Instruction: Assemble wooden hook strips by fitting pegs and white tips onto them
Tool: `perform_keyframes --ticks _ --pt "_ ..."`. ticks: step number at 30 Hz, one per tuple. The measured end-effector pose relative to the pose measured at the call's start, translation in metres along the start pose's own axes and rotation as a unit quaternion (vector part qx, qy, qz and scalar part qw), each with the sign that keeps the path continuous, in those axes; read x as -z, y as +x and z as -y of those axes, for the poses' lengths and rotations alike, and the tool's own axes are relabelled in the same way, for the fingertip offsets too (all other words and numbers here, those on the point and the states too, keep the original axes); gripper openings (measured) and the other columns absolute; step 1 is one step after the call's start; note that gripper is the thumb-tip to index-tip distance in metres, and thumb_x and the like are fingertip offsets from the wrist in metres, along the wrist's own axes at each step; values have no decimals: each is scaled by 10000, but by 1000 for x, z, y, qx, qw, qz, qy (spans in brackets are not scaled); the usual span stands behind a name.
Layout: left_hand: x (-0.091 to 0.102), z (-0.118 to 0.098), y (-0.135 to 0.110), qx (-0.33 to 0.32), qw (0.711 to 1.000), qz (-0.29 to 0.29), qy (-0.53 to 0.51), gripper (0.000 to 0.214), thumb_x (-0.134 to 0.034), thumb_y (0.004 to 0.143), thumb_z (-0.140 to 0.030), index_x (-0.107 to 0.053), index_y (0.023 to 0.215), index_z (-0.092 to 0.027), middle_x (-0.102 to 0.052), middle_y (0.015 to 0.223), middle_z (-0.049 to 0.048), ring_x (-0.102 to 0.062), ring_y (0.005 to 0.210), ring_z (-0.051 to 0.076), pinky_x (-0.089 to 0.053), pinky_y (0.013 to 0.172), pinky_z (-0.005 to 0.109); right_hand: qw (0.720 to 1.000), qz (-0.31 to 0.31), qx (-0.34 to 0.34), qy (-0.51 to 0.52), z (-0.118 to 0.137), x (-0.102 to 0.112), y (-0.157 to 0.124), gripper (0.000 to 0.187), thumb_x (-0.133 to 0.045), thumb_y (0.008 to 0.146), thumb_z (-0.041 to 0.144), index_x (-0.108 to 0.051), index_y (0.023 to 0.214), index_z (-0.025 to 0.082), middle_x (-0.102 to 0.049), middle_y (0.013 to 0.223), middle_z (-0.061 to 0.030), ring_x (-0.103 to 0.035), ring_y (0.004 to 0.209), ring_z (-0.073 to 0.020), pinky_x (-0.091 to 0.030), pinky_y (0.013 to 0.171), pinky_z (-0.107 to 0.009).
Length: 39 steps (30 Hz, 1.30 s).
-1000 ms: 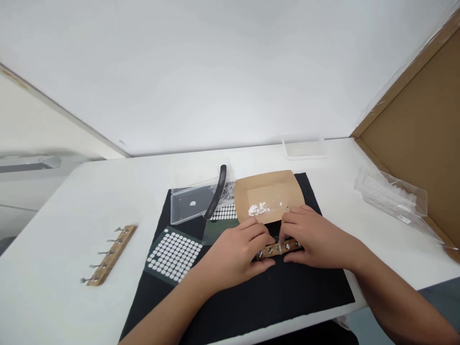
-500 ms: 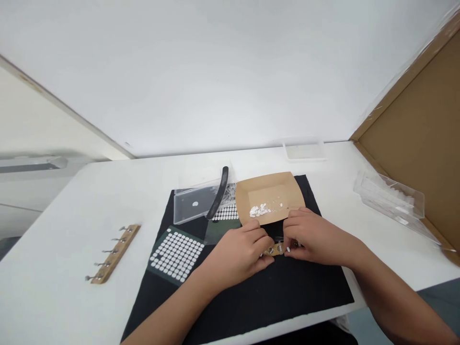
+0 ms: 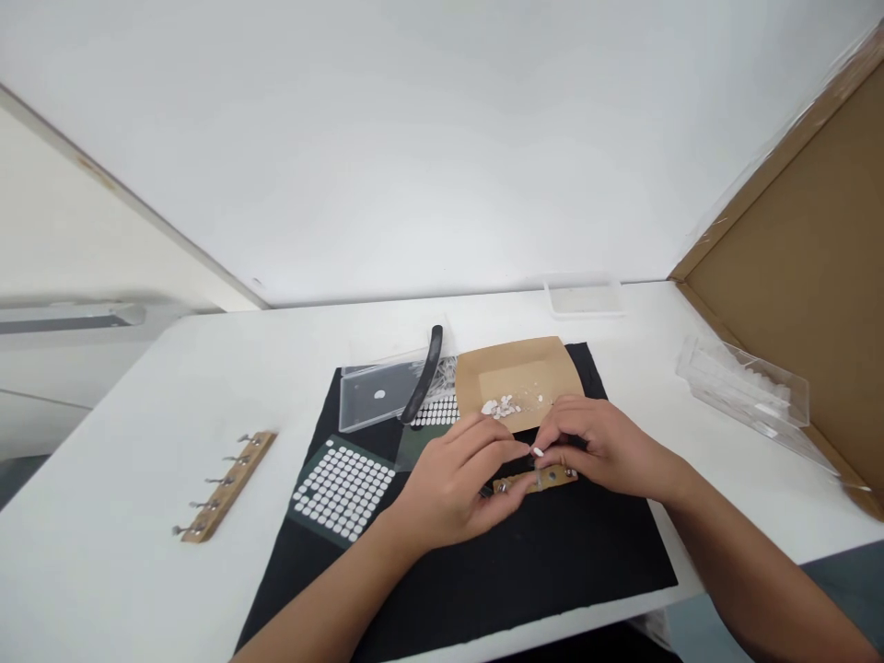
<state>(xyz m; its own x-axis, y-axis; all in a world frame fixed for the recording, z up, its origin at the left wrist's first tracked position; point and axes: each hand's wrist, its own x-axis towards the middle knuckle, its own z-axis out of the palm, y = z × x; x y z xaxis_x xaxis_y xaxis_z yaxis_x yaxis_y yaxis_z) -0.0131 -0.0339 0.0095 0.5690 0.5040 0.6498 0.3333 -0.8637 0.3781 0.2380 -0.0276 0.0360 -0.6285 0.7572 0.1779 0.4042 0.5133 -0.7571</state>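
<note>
A small wooden strip with metal hooks lies on the black mat between my hands. My left hand rests on its left end, thumb and fingers curled round it. My right hand hovers just above the strip, its fingertips pinched on a small white piece. Right behind my hands stands a brown paper tray with several white scraps in it.
A second wooden hook strip lies on the white table at the left. On the mat are sheets of white dots, a clear plastic box and a black tool. Clear plastic trays and a cardboard panel stand at the right.
My right hand has lifted off the strip with a small white piece pinched in its fingertips. The left hand stays on the strip's left end. The camera shifted slightly.
</note>
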Motion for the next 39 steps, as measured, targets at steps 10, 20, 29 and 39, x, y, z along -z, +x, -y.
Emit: perform_keyframes --ticks 10,20,29,39 --pt "1 5 3 -9 997 -19 -81 252 -736 950 -75 -692 1169 -190 -722 1002 75 -678 906 197 -568 811 353 997 21 1 79 1 -7 2 107 -711 1044 276 -730 951 224 -757 926 1 -679 921 -168 -513 862 -295" --pt "5 5 3 69 988 19 -135 143 -691 1006 -114 -716 1123 -193 -714 986 65 -669 931 184 -558 830 304 994 18 -13 111 -1 -10 5 140 -754 1012 342 -734 980 207 -705 837 16 -612 757 -135 -474 707 -253" --pt "4 3 2 108 987 -8 -119 100 -655 1019 -126 -724 1059 -186 -698 967 66 -665 948 189 -561 861 322 996 -33 84 -21 -5 -18 6 237 -566 1122 358 -694 998 202 -712 912 -40 -616 856 -177 -478 779 -298" --pt "-1 5 4 65 987 -128 -66 171 -816 915 -107 -769 1056 -192 -784 898 29 -734 840 171 -602 879 349 981 -95 139 -100 -14 -30 9 350 -450 1162 378 -616 913 198 -652 782 -9 -521 716 -163 -378 707 -318"
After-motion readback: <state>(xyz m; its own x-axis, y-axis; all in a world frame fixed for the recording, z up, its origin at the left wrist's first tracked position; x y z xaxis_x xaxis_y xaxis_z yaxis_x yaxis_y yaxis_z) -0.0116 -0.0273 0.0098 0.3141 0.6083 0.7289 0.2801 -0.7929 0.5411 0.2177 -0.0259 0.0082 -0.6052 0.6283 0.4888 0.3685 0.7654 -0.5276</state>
